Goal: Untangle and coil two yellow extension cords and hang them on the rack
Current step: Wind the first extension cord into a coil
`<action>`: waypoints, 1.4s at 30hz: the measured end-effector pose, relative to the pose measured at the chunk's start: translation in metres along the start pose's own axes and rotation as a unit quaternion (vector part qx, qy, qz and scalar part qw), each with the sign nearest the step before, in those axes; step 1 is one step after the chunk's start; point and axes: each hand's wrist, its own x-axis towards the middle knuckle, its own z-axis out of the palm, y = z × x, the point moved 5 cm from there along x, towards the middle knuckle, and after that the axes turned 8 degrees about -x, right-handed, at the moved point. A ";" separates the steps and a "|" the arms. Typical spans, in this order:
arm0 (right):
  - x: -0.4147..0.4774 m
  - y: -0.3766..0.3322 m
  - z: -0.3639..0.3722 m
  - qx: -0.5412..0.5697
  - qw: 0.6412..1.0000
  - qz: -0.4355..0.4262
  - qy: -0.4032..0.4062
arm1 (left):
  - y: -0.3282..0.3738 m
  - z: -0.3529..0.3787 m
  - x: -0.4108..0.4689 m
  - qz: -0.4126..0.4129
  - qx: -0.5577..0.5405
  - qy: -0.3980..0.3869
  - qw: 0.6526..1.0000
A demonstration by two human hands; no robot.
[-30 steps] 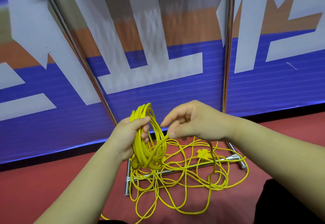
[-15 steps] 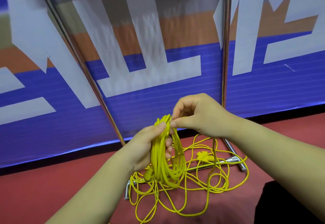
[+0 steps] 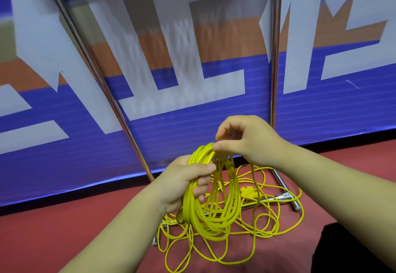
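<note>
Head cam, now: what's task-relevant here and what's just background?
Job: left hand gripping the coiled yellow cord; right hand pinching its top loop; loose yellow cord in a tangle; yellow plug; metal rack.
Just there: printed blue banner; red floor; dark object at lower right.

The coiled cord (image 3: 214, 215) is glowing a bright, even yellow, and the loose cord (image 3: 267, 234) and plug (image 3: 248, 192) are showing the same yellow against the dull red floor (image 3: 64, 236). Behind them, the banner (image 3: 192, 127) is showing deep blue with fine horizontal lines, large white angular shapes and an orange band. The rack poles (image 3: 275, 58) are gleaming silver.
</note>
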 end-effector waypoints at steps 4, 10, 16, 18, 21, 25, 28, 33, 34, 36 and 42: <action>0.000 0.021 -0.010 -0.028 0.996 0.050 0.066 | 0.012 -0.010 -0.005 0.025 -0.034 0.030 0.999; -0.004 0.040 0.006 -0.034 0.994 0.094 0.045 | 0.035 -0.025 -0.014 0.074 -0.123 0.034 0.989; -0.008 0.043 0.033 -0.033 0.995 0.093 -0.014 | 0.052 -0.037 -0.024 0.119 -0.168 0.008 0.979; -0.009 0.043 0.041 -0.020 0.995 0.094 -0.025 | 0.056 -0.038 -0.027 0.123 -0.174 -0.002 0.977; -0.007 0.043 0.050 0.002 0.994 0.103 -0.039 | 0.058 -0.041 -0.031 0.129 -0.175 -0.011 0.976; -0.006 0.038 0.056 0.009 0.993 0.106 -0.054 | 0.060 -0.048 -0.035 0.144 -0.183 0.001 0.973; -0.005 0.033 0.055 0.021 0.993 0.105 -0.048 | 0.060 -0.057 -0.035 0.156 -0.178 0.040 0.971; -0.004 0.025 0.046 0.065 0.991 0.114 -0.010 | 0.050 -0.070 -0.030 0.163 -0.107 0.111 0.974; -0.004 0.022 0.043 0.077 0.990 0.114 0.002 | 0.046 -0.071 -0.029 0.159 -0.093 0.119 0.976; -0.003 0.016 0.038 0.105 0.987 0.117 0.029 | 0.037 -0.070 -0.024 0.144 -0.074 0.132 0.978; -0.003 -0.007 0.028 0.219 0.963 0.144 0.068 | 0.013 -0.061 -0.012 0.084 -0.060 0.193 0.976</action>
